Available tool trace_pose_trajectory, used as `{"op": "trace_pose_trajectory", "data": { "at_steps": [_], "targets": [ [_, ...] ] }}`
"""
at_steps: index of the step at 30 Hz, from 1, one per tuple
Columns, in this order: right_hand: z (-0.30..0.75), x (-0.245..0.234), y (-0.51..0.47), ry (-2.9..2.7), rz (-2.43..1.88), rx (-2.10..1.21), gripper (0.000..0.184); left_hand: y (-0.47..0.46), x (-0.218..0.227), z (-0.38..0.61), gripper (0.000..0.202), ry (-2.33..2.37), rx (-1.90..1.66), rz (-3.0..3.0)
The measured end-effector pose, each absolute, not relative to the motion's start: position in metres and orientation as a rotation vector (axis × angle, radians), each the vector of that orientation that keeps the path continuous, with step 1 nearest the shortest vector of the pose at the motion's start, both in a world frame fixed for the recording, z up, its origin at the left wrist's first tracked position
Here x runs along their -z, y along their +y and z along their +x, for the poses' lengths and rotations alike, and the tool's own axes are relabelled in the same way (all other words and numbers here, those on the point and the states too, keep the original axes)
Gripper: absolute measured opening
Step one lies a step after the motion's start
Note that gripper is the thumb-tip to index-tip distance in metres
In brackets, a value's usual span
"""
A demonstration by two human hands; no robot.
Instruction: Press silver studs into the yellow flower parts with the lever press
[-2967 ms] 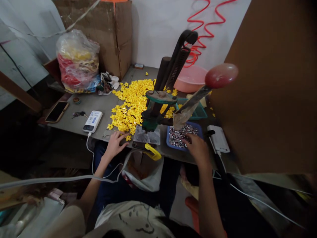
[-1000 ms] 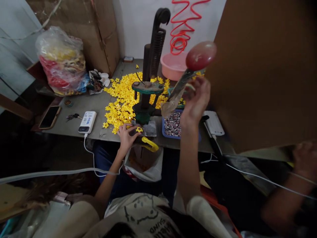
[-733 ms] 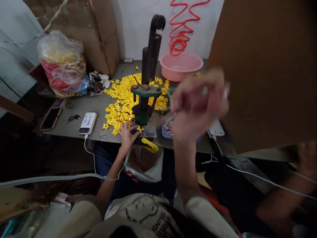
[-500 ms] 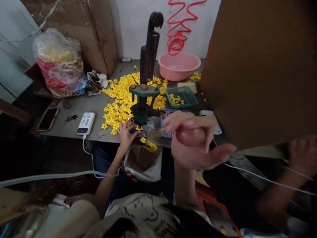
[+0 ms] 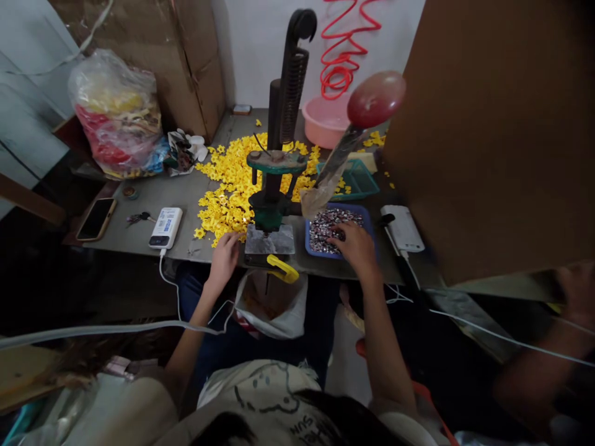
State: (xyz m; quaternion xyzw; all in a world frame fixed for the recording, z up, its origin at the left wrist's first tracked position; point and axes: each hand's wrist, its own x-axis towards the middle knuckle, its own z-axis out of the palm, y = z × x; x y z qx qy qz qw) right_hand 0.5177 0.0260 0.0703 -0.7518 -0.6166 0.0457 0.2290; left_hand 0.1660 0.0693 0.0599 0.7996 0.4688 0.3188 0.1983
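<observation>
My left hand (image 5: 226, 255) rests at the near edge of a pile of small yellow star-like plastic pieces (image 5: 227, 204). Its fingers are curled together, and what they hold, if anything, is hidden. Reaching into a blue tray (image 5: 372, 226) of tiny shiny metal pieces (image 5: 320, 232), my right hand (image 5: 357, 248) has its fingertips pinched down among them; I cannot make out what is in them. Between the hands stands a green hand press (image 5: 268, 217) over a flat metal plate (image 5: 274, 240). Its lever, wrapped in clear plastic, ends in a red knob (image 5: 376, 99) and points up.
A yellow-handled tool (image 5: 282, 269) lies at the table edge above an open white sack (image 5: 279, 319). Behind are a green basket (image 5: 360, 179) and a pink basin (image 5: 320, 121). A power bank (image 5: 166, 228) and phone (image 5: 96, 219) lie left. Cardboard (image 5: 502, 136) and another person's arm (image 5: 543, 353) are right.
My right hand has let go of the lever knob and moved down into the blue tray. The lever has swung up. My left hand has drawn back leftward from under the press.
</observation>
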Motion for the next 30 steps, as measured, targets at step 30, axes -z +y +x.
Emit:
{"op": "trace_pose_trajectory", "data": {
  "at_steps": [30],
  "targets": [
    [0.509, -0.076, 0.024, -1.145, -1.830, -0.187, 0.017, 0.061, -0.059, 0.198, 0.032, 1.288, -1.006, 2.020]
  ]
}}
